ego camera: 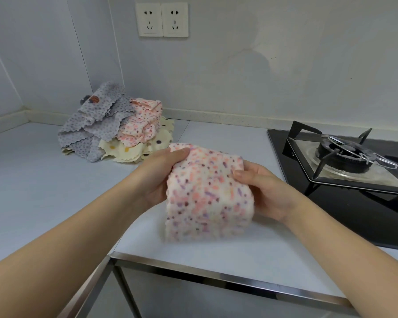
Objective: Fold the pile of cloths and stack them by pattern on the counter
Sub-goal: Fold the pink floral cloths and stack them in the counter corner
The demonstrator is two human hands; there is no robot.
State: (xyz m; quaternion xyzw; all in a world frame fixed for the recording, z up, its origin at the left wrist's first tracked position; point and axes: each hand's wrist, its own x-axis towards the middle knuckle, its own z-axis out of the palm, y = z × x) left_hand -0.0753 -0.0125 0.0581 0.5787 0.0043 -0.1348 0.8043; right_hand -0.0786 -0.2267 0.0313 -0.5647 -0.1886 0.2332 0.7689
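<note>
One speckled cloth point(207, 198) in left hand point(160, 177), right hand point(268, 191).

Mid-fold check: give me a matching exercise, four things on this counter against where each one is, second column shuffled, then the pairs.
1. nearest pink cloth
2. grey dotted cloths
3. cream dotted cloth
4. gas burner

A. bottom of the pile
B. right end of the counter
C. gripped by left hand and right hand
D. top left of the pile

Pairs: 1-C, 2-D, 3-A, 4-B.
</note>
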